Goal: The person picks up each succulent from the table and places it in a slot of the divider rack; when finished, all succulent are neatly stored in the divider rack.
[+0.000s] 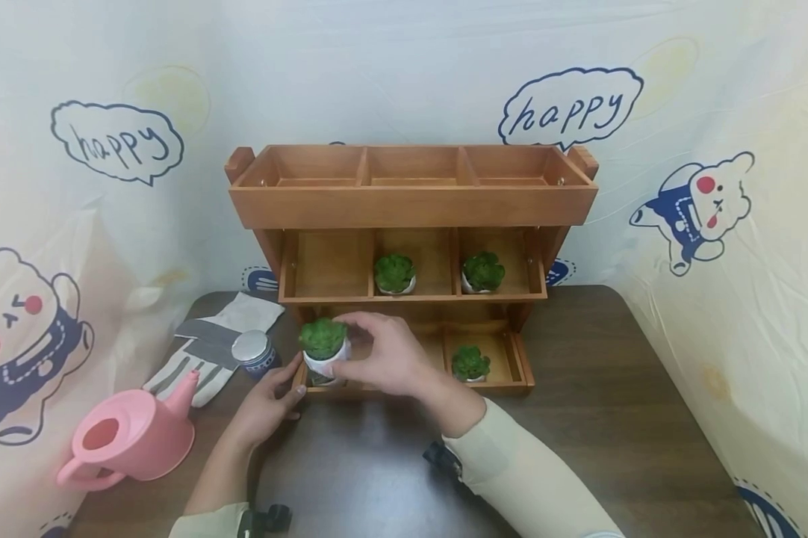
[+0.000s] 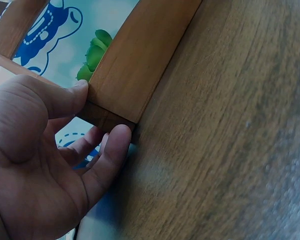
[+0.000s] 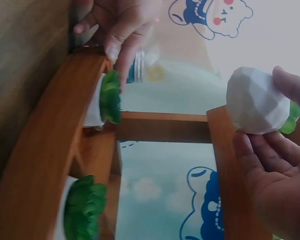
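My right hand pinches a small potted succulent by its white faceted pot, thumb on one side and fingers on the other. It is held up over the left end of the lowest tier. My left hand grips the front left corner of the wooden tiered planter shelf, thumb on the board's upper edge and a finger at its lower end. In the right wrist view, one succulent stands in the lowest tier beside the left hand, another further along. In the head view, the held plant mostly hides the nearer one.
Two succulents stand in the middle tier, in the centre and right compartments; one is low at the right. Left of the shelf lie grey-white gloves, a blue patterned jar with a silvery lid and a pink watering can.
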`<state>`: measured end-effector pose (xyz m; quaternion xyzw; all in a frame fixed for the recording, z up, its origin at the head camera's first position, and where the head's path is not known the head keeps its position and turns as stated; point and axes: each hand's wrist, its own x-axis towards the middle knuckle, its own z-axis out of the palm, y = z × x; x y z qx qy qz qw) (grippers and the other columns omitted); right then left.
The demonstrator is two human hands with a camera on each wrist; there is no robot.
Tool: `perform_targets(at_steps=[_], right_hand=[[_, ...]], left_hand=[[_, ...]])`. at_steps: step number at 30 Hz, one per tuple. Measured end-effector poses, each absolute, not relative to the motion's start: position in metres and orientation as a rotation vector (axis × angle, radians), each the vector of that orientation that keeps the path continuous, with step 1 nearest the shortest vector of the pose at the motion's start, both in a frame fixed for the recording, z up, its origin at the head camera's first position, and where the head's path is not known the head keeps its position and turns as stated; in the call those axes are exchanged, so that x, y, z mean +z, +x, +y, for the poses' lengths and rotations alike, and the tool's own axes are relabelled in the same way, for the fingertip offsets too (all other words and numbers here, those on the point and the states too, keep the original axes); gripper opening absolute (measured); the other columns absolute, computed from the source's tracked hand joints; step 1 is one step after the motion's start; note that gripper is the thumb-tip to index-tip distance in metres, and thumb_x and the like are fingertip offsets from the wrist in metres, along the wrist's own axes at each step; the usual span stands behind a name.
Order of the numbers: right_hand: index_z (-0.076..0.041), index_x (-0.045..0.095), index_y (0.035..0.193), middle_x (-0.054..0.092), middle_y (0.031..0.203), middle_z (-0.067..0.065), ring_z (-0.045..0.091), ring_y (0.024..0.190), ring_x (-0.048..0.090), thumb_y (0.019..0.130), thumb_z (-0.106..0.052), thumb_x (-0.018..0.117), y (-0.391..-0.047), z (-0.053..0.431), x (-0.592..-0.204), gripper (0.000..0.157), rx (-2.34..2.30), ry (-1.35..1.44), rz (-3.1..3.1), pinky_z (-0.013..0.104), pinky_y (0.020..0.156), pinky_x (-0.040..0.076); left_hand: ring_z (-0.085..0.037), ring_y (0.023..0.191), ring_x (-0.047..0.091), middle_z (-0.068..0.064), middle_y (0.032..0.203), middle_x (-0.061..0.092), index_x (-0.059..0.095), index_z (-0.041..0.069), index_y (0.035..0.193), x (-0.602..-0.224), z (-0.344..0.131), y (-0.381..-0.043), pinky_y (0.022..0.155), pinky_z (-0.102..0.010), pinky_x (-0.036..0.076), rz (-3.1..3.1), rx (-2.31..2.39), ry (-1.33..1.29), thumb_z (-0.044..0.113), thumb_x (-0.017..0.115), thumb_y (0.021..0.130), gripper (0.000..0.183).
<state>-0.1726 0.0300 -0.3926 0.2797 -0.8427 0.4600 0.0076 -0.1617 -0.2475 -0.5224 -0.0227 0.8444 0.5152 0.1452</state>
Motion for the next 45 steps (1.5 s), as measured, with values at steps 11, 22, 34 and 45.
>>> perform_targets(at_steps=[11,22,34,45], right_hand=[[-0.015,0.067,0.135,0.071,0.123,-0.006,0.013,0.112,0.067,0.08,-0.041,0.091,-0.179,0.016,-0.362,0.065,1.474,0.858,-2.508,0.035,0.096,0.056],[-0.015,0.064,0.139,0.069,0.129,-0.003,0.011,0.11,0.068,0.081,-0.038,0.09,-0.189,0.001,-0.346,0.067,1.451,0.801,-2.452,0.036,0.095,0.057],[-0.015,0.064,0.14,0.067,0.13,0.002,0.012,0.109,0.069,0.082,-0.028,0.09,-0.21,-0.013,-0.351,0.065,1.53,0.719,-2.421,0.024,0.09,0.057],[-0.017,0.059,0.146,0.064,0.139,0.0,0.018,0.123,0.063,0.086,-0.033,0.086,-0.22,-0.025,-0.346,0.067,1.385,0.6,-2.555,0.036,0.101,0.054]], left_hand=[[-0.05,0.136,0.044,-0.025,0.16,0.025,0.032,0.03,0.164,-0.525,-0.25,-0.163,0.078,-0.037,0.063,2.44,1.485,-0.056,0.022,0.063,0.104,0.068],[-0.048,0.134,0.045,-0.023,0.158,0.029,0.033,0.026,0.164,-0.525,-0.249,-0.161,0.076,-0.036,0.063,2.457,1.479,-0.073,0.019,0.064,0.103,0.068],[-0.047,0.133,0.045,-0.023,0.158,0.029,0.033,0.026,0.164,-0.525,-0.247,-0.161,0.076,-0.036,0.063,2.452,1.497,-0.06,0.018,0.065,0.103,0.069],[-0.046,0.13,0.048,-0.023,0.157,0.031,0.033,0.024,0.164,-0.528,-0.249,-0.162,0.074,-0.036,0.063,2.464,1.495,-0.034,0.018,0.065,0.103,0.069]])
